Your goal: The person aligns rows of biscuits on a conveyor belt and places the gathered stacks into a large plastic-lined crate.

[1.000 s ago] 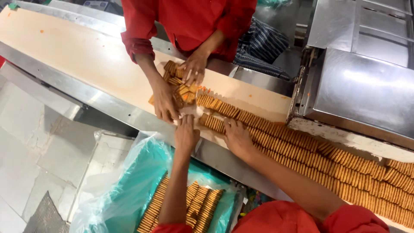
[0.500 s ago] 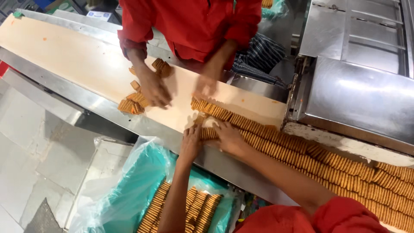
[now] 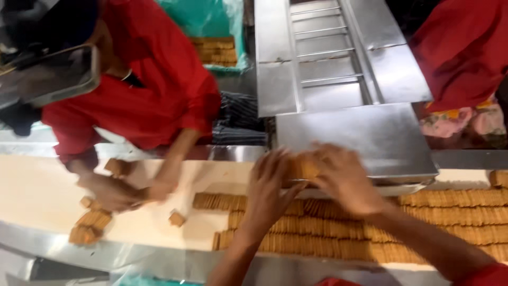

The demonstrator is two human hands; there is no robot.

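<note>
You're mid-lift: both hands, left [image 3: 272, 182] and right [image 3: 341, 177], squeeze a biscuit stack [image 3: 301, 167] between them, above the belt [image 3: 42, 193]. Keep that squeeze level.

The conveyor belt [image 3: 47, 185] looks like smooth, matt cream material, edged by a brushed metal rail [image 3: 159, 259] with a dull sheen. The machine housing [image 3: 360, 137] is polished sheet steel, glossy and reflective. The biscuits [image 3: 450, 217] appear dry, matt and finely ridged along their stacked edges. The co-worker's red shirt [image 3: 153, 90] is soft matt cloth, and the teal bag [image 3: 233, 16] is thin, shiny plastic
</note>
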